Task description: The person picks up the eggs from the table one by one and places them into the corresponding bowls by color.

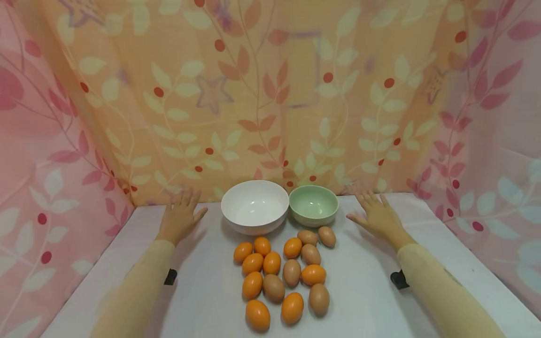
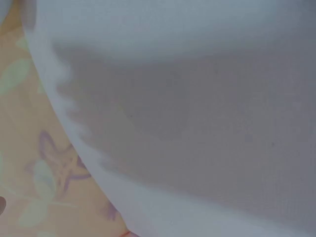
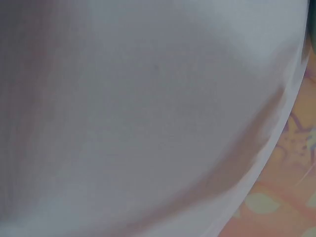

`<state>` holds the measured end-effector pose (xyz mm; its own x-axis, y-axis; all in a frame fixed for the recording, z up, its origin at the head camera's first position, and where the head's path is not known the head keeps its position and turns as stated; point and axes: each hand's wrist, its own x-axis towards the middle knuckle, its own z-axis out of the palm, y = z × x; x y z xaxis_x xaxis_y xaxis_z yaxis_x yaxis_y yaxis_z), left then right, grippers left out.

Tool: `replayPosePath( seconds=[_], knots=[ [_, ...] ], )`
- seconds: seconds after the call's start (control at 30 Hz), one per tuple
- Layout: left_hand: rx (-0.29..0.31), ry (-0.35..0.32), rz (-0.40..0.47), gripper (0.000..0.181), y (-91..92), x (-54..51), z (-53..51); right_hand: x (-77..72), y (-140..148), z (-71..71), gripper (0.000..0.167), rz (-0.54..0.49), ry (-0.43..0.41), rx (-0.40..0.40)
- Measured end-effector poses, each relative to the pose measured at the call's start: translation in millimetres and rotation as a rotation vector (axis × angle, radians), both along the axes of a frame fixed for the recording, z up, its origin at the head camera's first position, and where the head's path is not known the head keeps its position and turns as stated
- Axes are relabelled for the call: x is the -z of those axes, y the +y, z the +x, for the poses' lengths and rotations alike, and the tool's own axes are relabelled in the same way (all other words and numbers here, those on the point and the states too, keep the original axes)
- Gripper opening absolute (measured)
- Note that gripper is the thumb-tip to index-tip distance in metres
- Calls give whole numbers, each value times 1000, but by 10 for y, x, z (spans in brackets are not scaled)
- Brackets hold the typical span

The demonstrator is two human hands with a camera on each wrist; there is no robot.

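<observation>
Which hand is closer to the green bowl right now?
Right. The right hand is just to the right of the green bowl, not touching it; the left hand is farther away, left of the white bowl.

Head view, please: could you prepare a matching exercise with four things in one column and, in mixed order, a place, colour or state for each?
Things:
1. white bowl
2. green bowl
3. eggs
4. right hand

Descriptions:
A. some orange, some brown
B. fingers spread, holding nothing
C. the smaller container
D. the larger container

Right pairs: 1-D, 2-C, 3-A, 4-B
</observation>
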<state>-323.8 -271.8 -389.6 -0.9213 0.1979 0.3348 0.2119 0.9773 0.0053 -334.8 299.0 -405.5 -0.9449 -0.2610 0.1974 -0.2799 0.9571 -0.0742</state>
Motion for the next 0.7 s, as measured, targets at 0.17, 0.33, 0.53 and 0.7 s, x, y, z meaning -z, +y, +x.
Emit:
replayPosePath(
  seconds=[0.17, 0.33, 0.53, 0.7],
  knots=[
    [18, 23, -11, 68, 11, -1, 4, -19, -59, 26, 93, -19, 32, -23],
    [52, 29, 1, 68, 36, 13, 28, 11, -104, 100, 91, -30, 69, -68],
    [62, -8, 27, 68, 68, 18, 55, 40, -173, 165, 90, -75, 58, -94],
    [96, -29, 74, 67, 141, -6, 79, 30, -223, 218, 90, -85, 58, -116]
  ],
)
